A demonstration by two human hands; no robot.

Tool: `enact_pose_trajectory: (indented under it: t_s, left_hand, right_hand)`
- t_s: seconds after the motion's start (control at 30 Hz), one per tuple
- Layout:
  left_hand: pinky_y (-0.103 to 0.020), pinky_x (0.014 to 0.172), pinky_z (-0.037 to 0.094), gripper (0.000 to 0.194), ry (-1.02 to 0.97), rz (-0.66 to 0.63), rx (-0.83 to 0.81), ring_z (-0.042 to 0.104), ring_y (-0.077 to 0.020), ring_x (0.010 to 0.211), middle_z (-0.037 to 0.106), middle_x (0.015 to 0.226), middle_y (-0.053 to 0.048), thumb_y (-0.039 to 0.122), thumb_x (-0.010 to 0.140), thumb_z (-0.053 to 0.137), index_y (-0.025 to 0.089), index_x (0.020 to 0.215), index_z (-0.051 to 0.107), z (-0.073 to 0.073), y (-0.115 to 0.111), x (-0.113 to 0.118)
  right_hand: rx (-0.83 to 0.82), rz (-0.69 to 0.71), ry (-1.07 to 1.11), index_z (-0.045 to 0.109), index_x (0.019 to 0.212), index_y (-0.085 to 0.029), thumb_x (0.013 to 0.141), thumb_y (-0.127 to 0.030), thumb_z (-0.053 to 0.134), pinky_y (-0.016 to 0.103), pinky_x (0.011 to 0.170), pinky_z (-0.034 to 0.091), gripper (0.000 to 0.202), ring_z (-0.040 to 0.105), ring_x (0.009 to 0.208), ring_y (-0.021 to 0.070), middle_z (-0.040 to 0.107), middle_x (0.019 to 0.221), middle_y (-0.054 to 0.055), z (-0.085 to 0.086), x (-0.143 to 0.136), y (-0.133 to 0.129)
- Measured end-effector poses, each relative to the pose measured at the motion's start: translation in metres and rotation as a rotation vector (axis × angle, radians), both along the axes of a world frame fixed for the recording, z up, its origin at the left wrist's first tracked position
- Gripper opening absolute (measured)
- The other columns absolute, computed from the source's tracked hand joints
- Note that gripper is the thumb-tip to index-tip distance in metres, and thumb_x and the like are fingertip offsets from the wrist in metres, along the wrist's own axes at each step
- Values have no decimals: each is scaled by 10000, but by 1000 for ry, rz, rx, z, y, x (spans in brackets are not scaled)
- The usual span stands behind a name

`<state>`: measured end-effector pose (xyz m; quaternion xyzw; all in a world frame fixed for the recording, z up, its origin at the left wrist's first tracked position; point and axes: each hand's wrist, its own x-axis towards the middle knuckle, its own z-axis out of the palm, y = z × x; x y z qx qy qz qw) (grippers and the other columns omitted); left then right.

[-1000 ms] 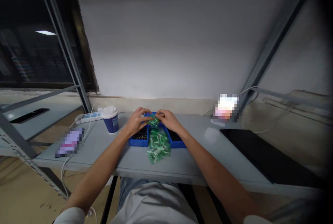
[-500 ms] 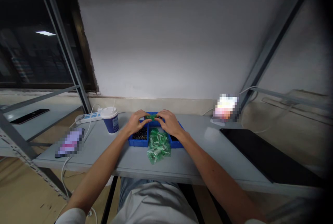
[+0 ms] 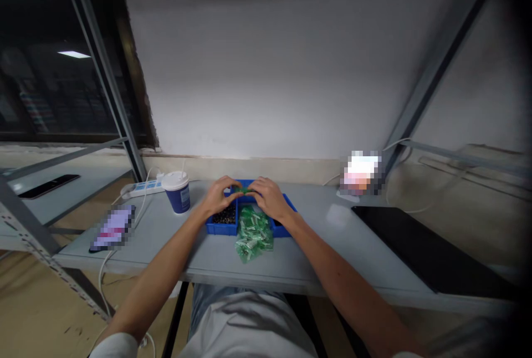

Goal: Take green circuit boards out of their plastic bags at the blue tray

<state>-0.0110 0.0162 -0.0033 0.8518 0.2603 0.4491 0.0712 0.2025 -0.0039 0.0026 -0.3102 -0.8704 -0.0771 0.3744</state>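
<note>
Between the fingertips of my left hand (image 3: 219, 194) and my right hand (image 3: 266, 196) is a small green plastic bag (image 3: 244, 190), pinched from both sides. It is held above the far blue bin (image 3: 249, 182). Below my left hand, a blue bin (image 3: 221, 229) contains many small dark metallic parts (image 3: 225, 214). My right hand and wrist partly cover another blue bin (image 3: 281, 231), whose contents are mostly hidden. A pile of small green bags (image 3: 254, 233) with pale pieces inside lies between the two side bins.
On the left of the grey table (image 3: 208, 266) are a lidded paper cup (image 3: 178, 194), a white power strip (image 3: 143, 187) and a phone with blurred screen (image 3: 112, 229). To the right lie a black flat panel (image 3: 424, 250) and a lit, blurred screen (image 3: 361, 174).
The green bag between my fingertips has dipped slightly and looks narrower, with my fingers closer around it. The bins and the pile of bags stay in place.
</note>
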Motion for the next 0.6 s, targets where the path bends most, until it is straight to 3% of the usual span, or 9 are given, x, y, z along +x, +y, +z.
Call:
enact_pose_trajectory:
  t_s: [0.23, 0.47, 0.6]
  left_hand:
    - [-272, 719, 458, 99, -30, 4, -42, 591, -154, 771, 673, 778, -23, 270, 824, 714, 176, 796, 705, -1, 2, -4]
    - [-299, 785, 476, 240, -22, -6, -73, 600, -168, 822, 694, 889, -45, 369, 815, 722, 177, 957, 705, -1, 4, -3]
    - [-293, 743, 465, 221, 28, 25, -97, 601, -170, 781, 671, 805, -44, 373, 871, 651, 159, 843, 696, -2, 6, -5]
  right_hand:
    - [-4, -13, -10, 652, 997, -177, 905, -241, 609, 354, 821, 440, 120, 579, 901, 210, 682, 959, 79, -4, -3, -1]
    - [40, 23, 106, 664, 886, -188, 928, -179, 545, 356, 817, 459, 126, 591, 853, 201, 680, 858, 65, -3, -3, -2]
    - [-17, -1, 115, 643, 1025, -205, 920, -210, 562, 373, 842, 471, 133, 599, 907, 213, 676, 944, 75, -2, -5, -5]
